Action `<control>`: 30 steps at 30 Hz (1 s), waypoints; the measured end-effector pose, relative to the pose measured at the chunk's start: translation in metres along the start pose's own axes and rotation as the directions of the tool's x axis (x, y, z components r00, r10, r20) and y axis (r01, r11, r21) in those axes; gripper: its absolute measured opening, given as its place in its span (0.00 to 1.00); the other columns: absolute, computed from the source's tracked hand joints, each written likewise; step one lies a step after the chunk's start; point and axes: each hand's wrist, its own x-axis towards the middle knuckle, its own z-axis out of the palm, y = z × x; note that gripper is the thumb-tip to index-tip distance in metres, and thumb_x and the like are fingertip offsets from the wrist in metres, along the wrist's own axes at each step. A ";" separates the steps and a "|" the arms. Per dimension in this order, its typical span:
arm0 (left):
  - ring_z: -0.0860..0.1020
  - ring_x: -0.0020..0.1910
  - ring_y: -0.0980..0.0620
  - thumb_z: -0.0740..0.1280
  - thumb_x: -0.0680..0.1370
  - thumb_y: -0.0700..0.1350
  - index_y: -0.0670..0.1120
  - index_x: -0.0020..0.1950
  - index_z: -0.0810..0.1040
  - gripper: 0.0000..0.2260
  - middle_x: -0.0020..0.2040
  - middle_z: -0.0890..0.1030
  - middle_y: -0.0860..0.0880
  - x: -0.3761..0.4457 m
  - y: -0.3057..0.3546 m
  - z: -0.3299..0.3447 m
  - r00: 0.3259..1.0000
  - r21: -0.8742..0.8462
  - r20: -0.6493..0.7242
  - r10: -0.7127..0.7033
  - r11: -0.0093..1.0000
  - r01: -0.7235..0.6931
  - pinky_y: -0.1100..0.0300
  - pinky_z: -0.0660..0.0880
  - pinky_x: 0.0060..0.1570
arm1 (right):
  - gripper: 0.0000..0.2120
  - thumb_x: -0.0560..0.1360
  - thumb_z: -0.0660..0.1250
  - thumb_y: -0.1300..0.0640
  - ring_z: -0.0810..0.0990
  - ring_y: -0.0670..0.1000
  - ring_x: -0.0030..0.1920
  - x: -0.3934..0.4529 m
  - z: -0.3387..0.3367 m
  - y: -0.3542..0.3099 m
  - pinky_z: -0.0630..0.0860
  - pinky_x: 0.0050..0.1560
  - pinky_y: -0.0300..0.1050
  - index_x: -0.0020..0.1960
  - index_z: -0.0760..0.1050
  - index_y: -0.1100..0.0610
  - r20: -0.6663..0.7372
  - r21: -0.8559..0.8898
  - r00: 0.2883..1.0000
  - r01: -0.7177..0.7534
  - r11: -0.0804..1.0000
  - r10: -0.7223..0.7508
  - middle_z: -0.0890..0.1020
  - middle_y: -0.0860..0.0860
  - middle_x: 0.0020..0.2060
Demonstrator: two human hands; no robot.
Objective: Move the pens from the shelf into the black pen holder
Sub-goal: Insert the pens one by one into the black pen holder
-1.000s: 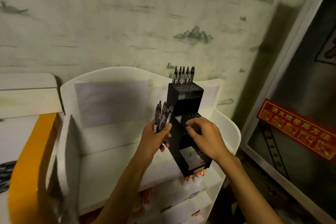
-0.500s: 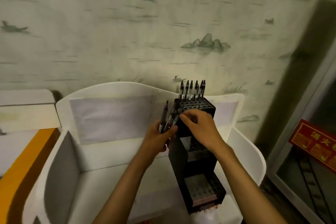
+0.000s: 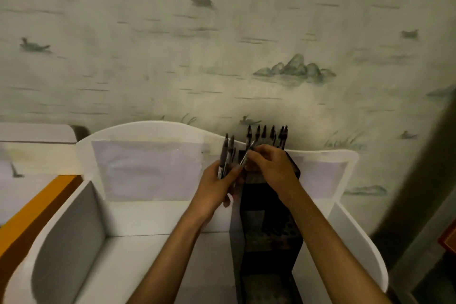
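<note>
The black stepped pen holder (image 3: 269, 219) stands in the right part of the white shelf (image 3: 158, 219). Several pens (image 3: 269, 134) stick up from its top tier. My left hand (image 3: 217, 187) grips a bundle of dark pens (image 3: 226, 155), held upright just left of the holder. My right hand (image 3: 269, 168) hovers over the holder's top tier and pinches a single pen (image 3: 245, 159) that slants between the bundle and the holder. The top tier's holes are hidden under my right hand.
The shelf has a curved white back panel (image 3: 148, 136) with a pale paper sheet on it and rounded side walls. An orange edge (image 3: 37, 210) runs at the left. Patterned wallpaper (image 3: 222, 44) rises behind. A dark frame stands at the far right.
The view has tilted up and drawn closer. My right hand went from the holder's middle tier up to the top tier and took one pen from the bundle in my left hand.
</note>
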 end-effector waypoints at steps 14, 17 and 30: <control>0.65 0.25 0.55 0.70 0.78 0.53 0.46 0.51 0.76 0.12 0.29 0.70 0.52 0.007 -0.007 -0.010 0.990 -0.007 -0.123 -0.064 0.998 0.063 0.61 0.63 0.24 | 0.07 0.79 0.67 0.54 0.82 0.48 0.40 0.046 -0.019 -0.007 0.79 0.45 0.40 0.52 0.78 0.58 -0.169 -0.376 0.923 0.265 0.888 -0.346 0.83 0.49 0.40; 0.64 0.25 0.56 0.70 0.79 0.51 0.47 0.50 0.75 0.09 0.30 0.70 0.51 0.005 -0.006 -0.011 0.993 -0.018 -0.112 -0.048 0.999 0.047 0.62 0.62 0.23 | 0.08 0.79 0.66 0.54 0.80 0.47 0.39 0.046 -0.017 -0.005 0.78 0.45 0.40 0.53 0.78 0.59 -0.147 -0.399 0.925 0.270 0.877 -0.351 0.82 0.48 0.40; 0.65 0.24 0.53 0.71 0.77 0.41 0.46 0.51 0.74 0.07 0.29 0.69 0.48 0.002 -0.006 -0.019 0.990 -0.042 -0.108 -0.091 0.995 0.087 0.61 0.62 0.23 | 0.09 0.79 0.66 0.54 0.81 0.52 0.42 0.038 -0.003 0.014 0.78 0.48 0.46 0.50 0.80 0.60 0.000 -0.520 0.966 0.220 0.825 -0.258 0.84 0.55 0.43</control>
